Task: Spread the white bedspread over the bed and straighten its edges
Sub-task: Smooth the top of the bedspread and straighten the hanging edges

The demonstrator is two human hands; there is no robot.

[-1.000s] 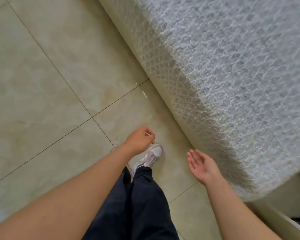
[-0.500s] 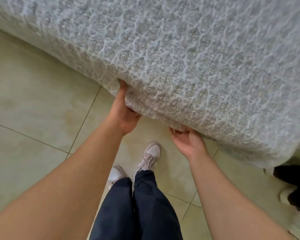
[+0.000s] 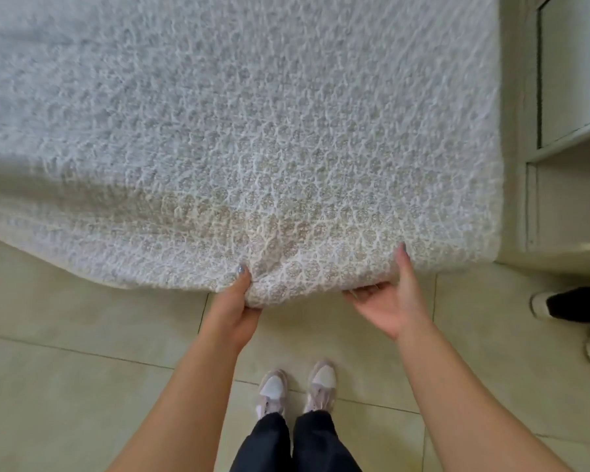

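The white textured bedspread [image 3: 239,131] covers the bed across the upper part of the head view and hangs over its near side. Its lower hem bulges toward me between my hands. My left hand [image 3: 234,306] pinches the hem, thumb on top of the cloth and fingers hidden beneath it. My right hand [image 3: 387,298] grips the hem further right, thumb up against the hanging cloth and fingers curled under the edge. The bed itself is hidden under the bedspread.
Beige floor tiles [image 3: 65,352] lie below the bed. My two pale sneakers [image 3: 297,386] stand just behind my hands. A white shelf unit [image 3: 566,137] stands right of the bed's corner. Another person's black-and-white shoe [image 3: 573,304] is at the right edge.
A second ago both hands hung free over the floor beside the bed. They then took hold of the hem, and now grip it further apart, facing the bed's side squarely.
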